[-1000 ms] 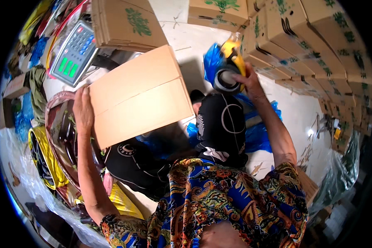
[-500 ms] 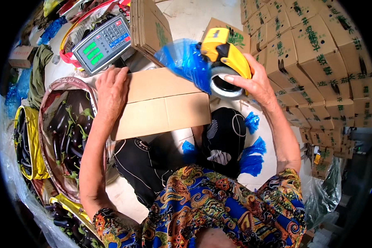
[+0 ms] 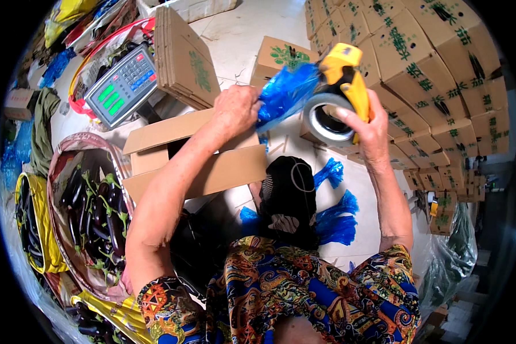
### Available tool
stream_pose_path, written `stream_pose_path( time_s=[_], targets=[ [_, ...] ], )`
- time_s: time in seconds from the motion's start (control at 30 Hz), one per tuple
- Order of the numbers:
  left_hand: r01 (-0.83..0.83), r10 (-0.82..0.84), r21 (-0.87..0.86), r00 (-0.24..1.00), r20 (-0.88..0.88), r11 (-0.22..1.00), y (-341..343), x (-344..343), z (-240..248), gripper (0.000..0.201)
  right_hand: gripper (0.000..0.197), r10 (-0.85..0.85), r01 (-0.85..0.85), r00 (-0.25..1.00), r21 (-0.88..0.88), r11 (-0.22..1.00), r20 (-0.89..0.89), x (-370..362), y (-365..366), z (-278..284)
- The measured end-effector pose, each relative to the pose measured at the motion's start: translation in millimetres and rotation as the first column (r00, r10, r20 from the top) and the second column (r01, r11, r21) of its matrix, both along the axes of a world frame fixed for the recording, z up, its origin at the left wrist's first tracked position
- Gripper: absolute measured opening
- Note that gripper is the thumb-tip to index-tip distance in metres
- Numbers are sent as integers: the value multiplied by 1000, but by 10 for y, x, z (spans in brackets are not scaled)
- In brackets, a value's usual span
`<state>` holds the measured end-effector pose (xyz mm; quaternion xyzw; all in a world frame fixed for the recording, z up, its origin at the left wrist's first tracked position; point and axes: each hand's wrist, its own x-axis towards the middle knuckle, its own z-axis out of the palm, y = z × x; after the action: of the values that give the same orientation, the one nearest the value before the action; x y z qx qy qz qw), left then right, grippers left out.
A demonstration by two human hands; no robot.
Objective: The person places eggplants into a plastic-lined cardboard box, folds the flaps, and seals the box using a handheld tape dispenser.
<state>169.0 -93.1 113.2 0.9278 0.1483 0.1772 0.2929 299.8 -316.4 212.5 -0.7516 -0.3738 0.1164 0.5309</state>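
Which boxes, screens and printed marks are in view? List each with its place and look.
Open box: centre, plain brown flaps, left hand above it.
Flat cartons: top centre, brown bundle, green print.
Small box: top centre floor, brown, green leaf print.
Stacked boxes: right, brown, green marks.
Scale: upper left, grey keypad, green displays.
Tape gun: right hand, yellow, grey roll.

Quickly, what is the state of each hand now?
Left hand: closed, pinching the blue plastic bag.
Right hand: closed, holding the yellow tape dispenser.
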Motion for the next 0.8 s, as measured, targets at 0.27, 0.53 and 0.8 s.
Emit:
stream_pose_path(
  time_s=[0.27, 0.53, 0.8],
  targets=[
    [93, -112, -151, 986, -121, 984, -135, 681, -63, 31, 23, -28, 209, 926, 449, 869, -378, 400, -388, 34],
    [661, -484, -548, 750, 451, 513, -341, 748, 274, 63, 57, 117, -97, 955, 87, 991, -271, 93, -363, 233],
    [339, -337, 29, 939, -73, 940, -343, 716, -166, 10, 45, -61, 101, 962, 138, 985, -268, 405, -516, 22]
  ],
)
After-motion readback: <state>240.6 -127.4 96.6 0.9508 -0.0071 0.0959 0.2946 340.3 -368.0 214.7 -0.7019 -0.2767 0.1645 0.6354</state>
